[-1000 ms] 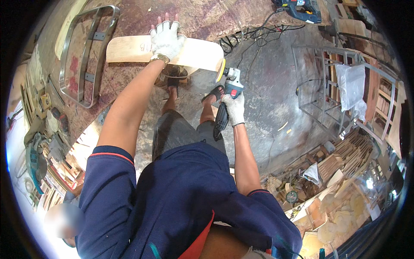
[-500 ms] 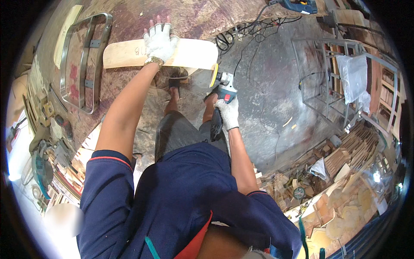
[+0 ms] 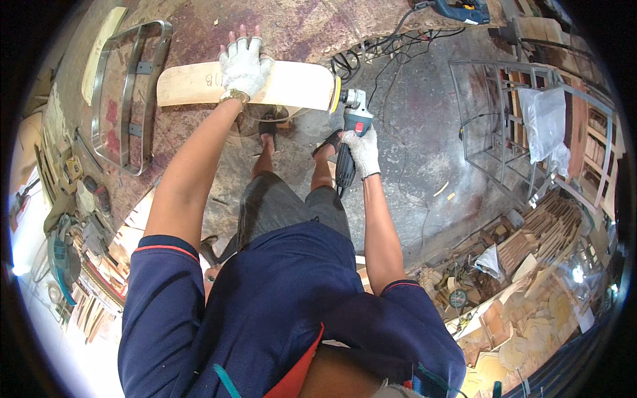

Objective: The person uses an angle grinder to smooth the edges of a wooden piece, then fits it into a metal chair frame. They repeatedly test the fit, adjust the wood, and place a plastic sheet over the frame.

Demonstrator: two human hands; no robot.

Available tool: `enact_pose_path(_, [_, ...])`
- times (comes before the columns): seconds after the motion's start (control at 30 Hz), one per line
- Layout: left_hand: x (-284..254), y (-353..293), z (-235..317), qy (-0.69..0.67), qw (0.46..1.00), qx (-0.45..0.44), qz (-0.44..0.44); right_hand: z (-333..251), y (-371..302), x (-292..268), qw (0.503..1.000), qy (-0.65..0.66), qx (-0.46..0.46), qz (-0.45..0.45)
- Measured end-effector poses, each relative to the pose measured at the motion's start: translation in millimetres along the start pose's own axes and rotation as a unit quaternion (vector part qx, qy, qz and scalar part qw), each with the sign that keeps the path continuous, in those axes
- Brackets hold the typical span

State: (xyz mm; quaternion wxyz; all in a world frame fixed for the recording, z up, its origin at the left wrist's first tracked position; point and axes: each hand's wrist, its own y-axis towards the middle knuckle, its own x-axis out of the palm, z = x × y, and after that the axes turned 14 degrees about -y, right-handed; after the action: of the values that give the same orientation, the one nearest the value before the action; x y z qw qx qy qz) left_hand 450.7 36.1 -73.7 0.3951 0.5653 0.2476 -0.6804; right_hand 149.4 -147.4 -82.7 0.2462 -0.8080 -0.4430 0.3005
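Note:
A pale curved wooden board with rounded corners lies across the edge of the stained worktop. My left hand, in a fingertip-less white glove, presses flat on the board with its fingers spread. In my gloved right hand is an angle grinder with a grey-blue body. Its yellow-edged sanding disc stands upright against the board's right end. Whether the disc is turning I cannot tell.
Left of the board lies a metal tube frame. Black cables tangle beyond the grinder, near a blue power tool. A metal rack with a plastic sheet stands at right. Wood offcuts are heaped at lower right.
The grinder in my right hand has moved right and away from me, along the board's right end. My left hand and the board have shifted only slightly.

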Motion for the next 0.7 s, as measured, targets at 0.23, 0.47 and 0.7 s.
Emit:
enact_pose_path(0.23, [-0.9,0.9,1.4,0.012,1.0,-0.01,-0.004,15.7,-28.5,7.9,1.0,0.005,-0.018,0.021])
enact_pose_path(0.47, [-1.9,0.4,2.1,0.007,1.0,-0.018,-0.017,1.0,-5.4,-2.3,0.997,-0.032,-0.064,0.032])
enact_pose_path(0.7, [-4.5,2.0,2.6,0.007,0.999,-0.022,-0.032,7.7,-18.5,-3.3,0.998,-0.068,-0.002,-0.001])
